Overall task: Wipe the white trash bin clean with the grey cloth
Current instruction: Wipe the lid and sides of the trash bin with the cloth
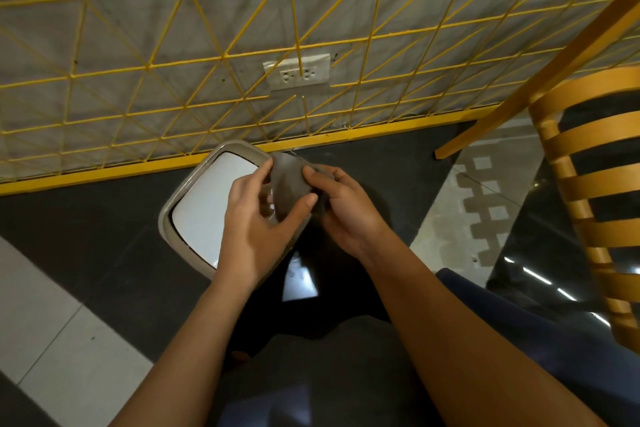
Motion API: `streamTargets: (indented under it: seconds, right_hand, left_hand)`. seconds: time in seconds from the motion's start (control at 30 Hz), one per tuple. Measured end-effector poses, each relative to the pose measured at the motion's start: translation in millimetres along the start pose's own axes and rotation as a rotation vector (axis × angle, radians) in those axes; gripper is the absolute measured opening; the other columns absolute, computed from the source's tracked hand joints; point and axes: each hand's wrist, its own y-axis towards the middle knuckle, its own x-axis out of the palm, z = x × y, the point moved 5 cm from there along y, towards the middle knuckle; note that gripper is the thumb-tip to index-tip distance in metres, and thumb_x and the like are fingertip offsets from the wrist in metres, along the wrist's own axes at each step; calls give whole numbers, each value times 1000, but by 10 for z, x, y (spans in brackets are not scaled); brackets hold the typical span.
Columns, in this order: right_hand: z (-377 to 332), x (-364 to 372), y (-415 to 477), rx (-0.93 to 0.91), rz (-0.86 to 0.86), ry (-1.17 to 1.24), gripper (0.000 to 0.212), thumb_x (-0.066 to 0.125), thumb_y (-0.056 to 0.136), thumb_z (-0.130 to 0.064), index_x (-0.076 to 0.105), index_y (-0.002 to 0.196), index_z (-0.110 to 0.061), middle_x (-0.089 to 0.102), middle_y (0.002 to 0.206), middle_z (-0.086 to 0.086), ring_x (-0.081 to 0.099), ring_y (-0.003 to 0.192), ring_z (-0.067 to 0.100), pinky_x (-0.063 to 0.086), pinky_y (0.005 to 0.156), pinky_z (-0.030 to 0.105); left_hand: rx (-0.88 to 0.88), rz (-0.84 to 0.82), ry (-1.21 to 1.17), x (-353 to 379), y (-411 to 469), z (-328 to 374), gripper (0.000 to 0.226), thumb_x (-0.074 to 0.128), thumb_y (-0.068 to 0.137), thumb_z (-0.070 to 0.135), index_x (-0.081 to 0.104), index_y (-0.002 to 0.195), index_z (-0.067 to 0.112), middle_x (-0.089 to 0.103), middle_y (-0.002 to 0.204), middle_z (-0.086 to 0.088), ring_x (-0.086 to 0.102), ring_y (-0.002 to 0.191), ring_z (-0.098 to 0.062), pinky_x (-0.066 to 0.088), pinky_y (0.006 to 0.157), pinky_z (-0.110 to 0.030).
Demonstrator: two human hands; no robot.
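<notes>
The trash bin stands on the dark floor below me, with a white swing lid inside a beige-grey rim. A small crumpled grey cloth is held above the bin's right side. My left hand pinches the cloth's left edge with thumb and fingers. My right hand grips its right edge. Both hands hover over the bin and cover its right rim; whether the cloth touches the bin is not clear.
A yellow wire grid fence on a yellow base bar runs just behind the bin, with a wall socket behind it. A wooden slatted chair stands at the right. White floor tiles lie at the lower left.
</notes>
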Motion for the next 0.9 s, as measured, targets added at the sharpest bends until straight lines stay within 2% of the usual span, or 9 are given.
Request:
streamTargets:
  seconds: [0.07,0.13,0.17,0.27,0.37,0.47,0.6,0.73,0.9]
  right_hand:
    - [22,29,19,-19,-3,-118,5,56,90,-12,54,86,-12,62,83,7,61,75,16,51,69,27]
    - [30,32,63,-78,12,-334,11,55,92,-20,57,83,-14,61,82,5,60,77,17,50,70,29]
    - [13,33,83,-125,36,-467,16,52,93,-26,60,84,-15,61,85,5,59,82,18,50,76,32]
    - [-63,3,144,-301,154,-923,29,51,90,-43,60,110,-24,53,120,9,49,116,24,42,103,42]
    - [28,48,161,-263,82,-1197,56,58,86,-42,41,136,-22,38,141,8,32,132,25,29,111,42]
    - [159,97,119,-256,57,-1228,69,65,81,-43,36,140,-21,38,142,7,35,132,24,31,111,46]
    - [292,32,-34,-278,119,-1182,70,70,75,-47,41,134,-23,42,134,4,38,127,22,32,108,47]
    - [450,-80,-234,-280,200,-1154,65,66,77,-51,42,129,-21,42,128,1,40,122,18,32,107,43]
    - [618,-81,-432,-299,310,-1115,65,62,79,-53,41,131,-19,42,130,-1,38,121,15,30,105,35]
  left_hand:
    - [-106,4,-131,-34,37,-63,64,76,74,29,44,130,28,50,116,6,57,99,-8,50,79,-17]
    - [-157,14,-228,-94,57,-135,54,73,77,16,47,122,30,55,107,8,59,90,-4,51,70,-13]
    - [-168,29,-255,-134,64,-168,51,71,78,12,48,119,31,56,107,7,60,91,-5,51,70,-14]
    - [-248,118,-309,-267,78,-262,45,68,79,5,53,115,28,58,112,0,61,92,-12,52,75,-26]
    - [-294,185,-350,-410,104,-312,45,64,81,0,53,121,18,57,101,5,58,80,-3,49,70,-22]
    - [-304,215,-373,-537,130,-366,43,64,80,-1,51,115,20,59,101,4,57,82,-3,48,70,-22]
    - [-292,229,-388,-610,164,-355,33,63,81,-1,52,104,19,56,92,12,55,83,-1,44,67,-16]
    - [-290,194,-397,-537,153,-298,33,64,82,3,54,110,18,57,94,12,55,84,1,44,68,-16]
    - [-297,159,-378,-437,112,-253,35,66,81,5,58,113,15,60,105,1,58,90,-3,46,71,-16]
